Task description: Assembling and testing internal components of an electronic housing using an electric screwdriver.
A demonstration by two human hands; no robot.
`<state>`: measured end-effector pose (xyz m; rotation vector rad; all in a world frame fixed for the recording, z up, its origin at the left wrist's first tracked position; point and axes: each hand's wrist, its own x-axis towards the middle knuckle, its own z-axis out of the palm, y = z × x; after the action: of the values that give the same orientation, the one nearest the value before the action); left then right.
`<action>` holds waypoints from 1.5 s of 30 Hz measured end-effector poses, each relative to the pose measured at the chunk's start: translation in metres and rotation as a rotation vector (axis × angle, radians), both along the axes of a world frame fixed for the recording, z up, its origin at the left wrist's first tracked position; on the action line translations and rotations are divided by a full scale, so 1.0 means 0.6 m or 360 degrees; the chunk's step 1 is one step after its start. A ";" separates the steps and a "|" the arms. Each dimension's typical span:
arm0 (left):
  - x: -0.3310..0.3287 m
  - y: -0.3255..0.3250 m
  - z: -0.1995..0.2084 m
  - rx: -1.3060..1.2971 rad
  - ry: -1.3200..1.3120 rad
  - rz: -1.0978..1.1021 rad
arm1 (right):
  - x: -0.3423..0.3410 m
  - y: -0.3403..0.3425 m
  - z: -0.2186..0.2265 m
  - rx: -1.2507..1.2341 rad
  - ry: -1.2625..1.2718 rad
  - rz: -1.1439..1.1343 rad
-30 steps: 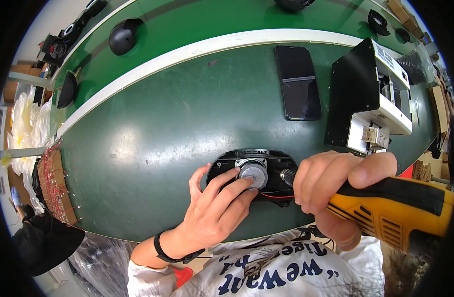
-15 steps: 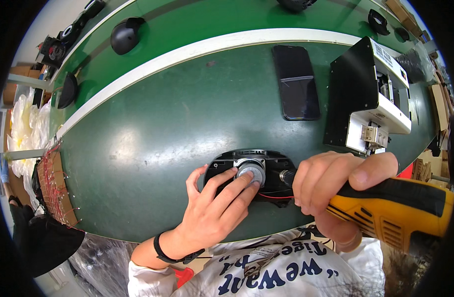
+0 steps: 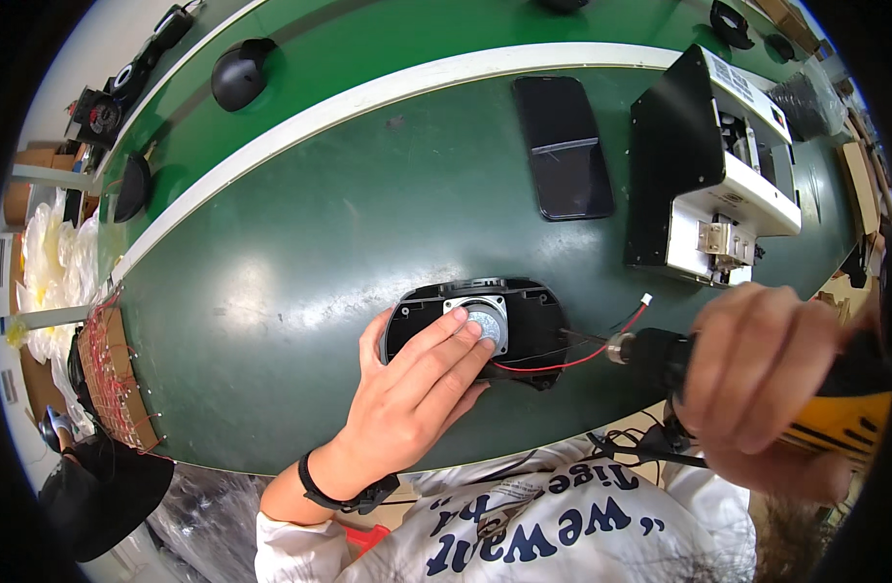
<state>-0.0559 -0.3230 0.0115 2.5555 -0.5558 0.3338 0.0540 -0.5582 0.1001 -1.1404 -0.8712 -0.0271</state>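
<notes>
In front of me lies a black plastic housing (image 3: 535,325) with a small round speaker (image 3: 486,332) on a square metal frame inside it. My left hand (image 3: 414,389) presses its fingertips on the speaker's silver back, its thumb along the housing's left edge. A red wire (image 3: 563,368) and a black one run from the speaker to a white plug (image 3: 646,299) on the table. My right hand (image 3: 762,384) grips a yellow and black electric screwdriver (image 3: 840,423). Its thin bit points left toward the right part of the housing; whether the tip touches it I cannot tell.
A phone (image 3: 566,155) lies beyond the housing. Right of it stands a black and white bench machine (image 3: 699,165). A cardboard piece with many red wires (image 3: 116,389) sits at the left table edge. Black shells (image 3: 240,75) rest on the far green surface (image 3: 368,39).
My right hand has drawn the screwdriver back to the right, away from the housing. More of the wires and the white plug now show. My left hand stays on the speaker.
</notes>
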 end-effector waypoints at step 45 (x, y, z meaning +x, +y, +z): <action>0.002 -0.074 0.001 -0.0037 -0.0100 -0.0235 | 0.002 -0.081 0.084 -0.0073 -0.0104 -0.0813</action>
<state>-0.0544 -0.3675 0.0121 2.4717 -0.7548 0.3668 0.0550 -0.6069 0.1502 -1.3867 -0.6204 -0.4682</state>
